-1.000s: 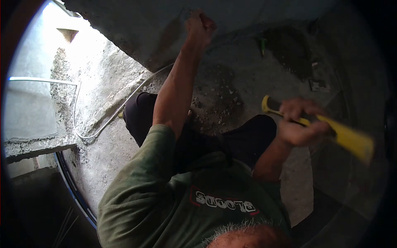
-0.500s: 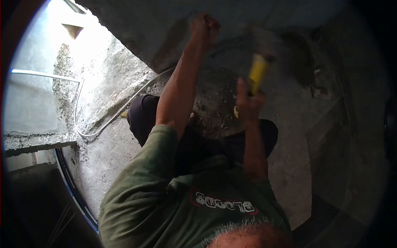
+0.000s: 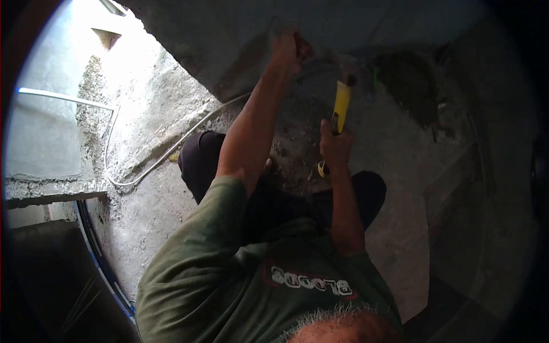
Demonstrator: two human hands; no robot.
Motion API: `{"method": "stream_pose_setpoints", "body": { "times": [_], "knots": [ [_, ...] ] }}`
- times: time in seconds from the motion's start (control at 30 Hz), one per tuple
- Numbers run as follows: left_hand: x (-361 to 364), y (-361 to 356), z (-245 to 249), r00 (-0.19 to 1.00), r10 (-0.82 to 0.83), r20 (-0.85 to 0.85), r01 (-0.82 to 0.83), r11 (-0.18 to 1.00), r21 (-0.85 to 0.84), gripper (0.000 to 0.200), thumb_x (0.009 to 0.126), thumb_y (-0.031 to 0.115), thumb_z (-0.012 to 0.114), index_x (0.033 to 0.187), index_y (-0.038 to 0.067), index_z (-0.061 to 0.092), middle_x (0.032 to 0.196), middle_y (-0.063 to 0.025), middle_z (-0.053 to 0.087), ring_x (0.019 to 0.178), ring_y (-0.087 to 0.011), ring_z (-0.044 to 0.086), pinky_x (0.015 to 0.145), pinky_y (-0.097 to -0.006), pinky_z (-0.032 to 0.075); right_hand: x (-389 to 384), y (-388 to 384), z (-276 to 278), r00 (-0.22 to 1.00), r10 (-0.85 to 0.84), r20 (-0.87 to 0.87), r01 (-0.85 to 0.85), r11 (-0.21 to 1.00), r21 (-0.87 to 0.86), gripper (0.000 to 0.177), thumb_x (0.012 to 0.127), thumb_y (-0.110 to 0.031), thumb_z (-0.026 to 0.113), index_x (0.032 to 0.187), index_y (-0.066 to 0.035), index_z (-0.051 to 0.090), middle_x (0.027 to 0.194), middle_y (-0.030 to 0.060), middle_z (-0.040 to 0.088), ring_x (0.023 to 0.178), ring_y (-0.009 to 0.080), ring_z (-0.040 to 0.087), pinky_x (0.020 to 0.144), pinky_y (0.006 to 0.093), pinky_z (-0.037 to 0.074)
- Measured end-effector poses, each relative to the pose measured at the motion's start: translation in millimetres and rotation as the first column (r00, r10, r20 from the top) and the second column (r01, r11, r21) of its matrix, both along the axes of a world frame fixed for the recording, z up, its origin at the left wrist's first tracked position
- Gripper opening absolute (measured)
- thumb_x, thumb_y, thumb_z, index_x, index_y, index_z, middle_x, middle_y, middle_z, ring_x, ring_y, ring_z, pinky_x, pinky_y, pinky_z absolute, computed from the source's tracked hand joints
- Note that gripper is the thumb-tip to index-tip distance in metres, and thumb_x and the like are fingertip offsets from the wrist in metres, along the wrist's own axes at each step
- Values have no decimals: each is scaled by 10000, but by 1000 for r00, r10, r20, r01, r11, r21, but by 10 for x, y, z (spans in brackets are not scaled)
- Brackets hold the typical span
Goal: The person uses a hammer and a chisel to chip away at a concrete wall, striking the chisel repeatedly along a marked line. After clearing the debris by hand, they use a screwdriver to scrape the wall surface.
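Observation:
My left hand (image 3: 289,50) is closed in a fist at the far end of my outstretched arm, against the dark wall. Whatever it grips, if anything, is lost in shadow. My right hand (image 3: 336,150) is wrapped round the yellow and black handle of a hammer (image 3: 342,103). The dark hammer head points away from me, a little to the right of my left fist and apart from it. A yellow handle end shows below my right hand.
Between my bent knees lies loose rubble (image 3: 294,154). A pale cable (image 3: 151,171) curves across the rough concrete at left. The dark wall (image 3: 229,34) rises ahead, with a dark patch (image 3: 409,86) at its right. A blue-edged strip (image 3: 103,263) runs at lower left.
The hammer and my right hand have moved left, bringing the head nearer my left fist. My left hand stays closed and sits slightly lower and further right in view.

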State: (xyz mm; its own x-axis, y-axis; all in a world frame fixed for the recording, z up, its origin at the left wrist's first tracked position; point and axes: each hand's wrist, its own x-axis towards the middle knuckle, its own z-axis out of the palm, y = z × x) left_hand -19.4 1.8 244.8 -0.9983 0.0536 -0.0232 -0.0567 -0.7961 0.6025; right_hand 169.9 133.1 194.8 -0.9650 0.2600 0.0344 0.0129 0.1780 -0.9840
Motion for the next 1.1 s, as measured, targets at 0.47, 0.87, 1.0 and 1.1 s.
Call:
{"method": "stream_pose_setpoints", "body": {
  "times": [0.47, 0.87, 1.0, 1.1],
  "knots": [
    [-50, 471, 120, 998, -44, -41, 44, 999, 5, 310, 836, 169, 511, 553, 52, 468, 452, -104, 480, 397, -229, 492, 435, -363, 450, 544, 569, 671, 950, -145, -276, 144, 989, -26, 220, 836, -137, 632, 657, -25, 574, 539, -24, 520, 438, 48, 471, 400, 233, 329],
    [-73, 349, 181, 978, -118, -175, 100, 989, -104, 541, 906, 221, 406, 389, 129, 273, 387, -32, 305, 341, -156, 265, 399, -301, 265, 586, 730, 1632, 595, -339, -729, 133, 936, -327, 290, 897, -138, 500, 618, -80, 445, 482, 4, 401, 372, 99, 379, 378, 246, 363],
    [-53, 441, 266, 989, -133, -67, 135, 990, 25, 536, 898, 217, 423, 390, 130, 276, 390, -33, 298, 356, -157, 273, 399, -293, 262, 314, 403, 1379, 319, -440, -839, -227, 824, -519, 366, 929, -225, 419, 590, -96, 366, 502, 30, 402, 385, 128, 392, 394, 288, 386],
    [-87, 462, 215, 999, -36, -14, 37, 995, 94, 519, 898, 207, 426, 403, 126, 289, 396, -33, 282, 368, -161, 259, 405, -287, 262, -61, 25, 321, 867, -270, -418, 205, 959, -194, 186, 852, -158, 567, 710, -52, 511, 570, 20, 501, 442, 135, 488, 417, 305, 413]
  ]
}}
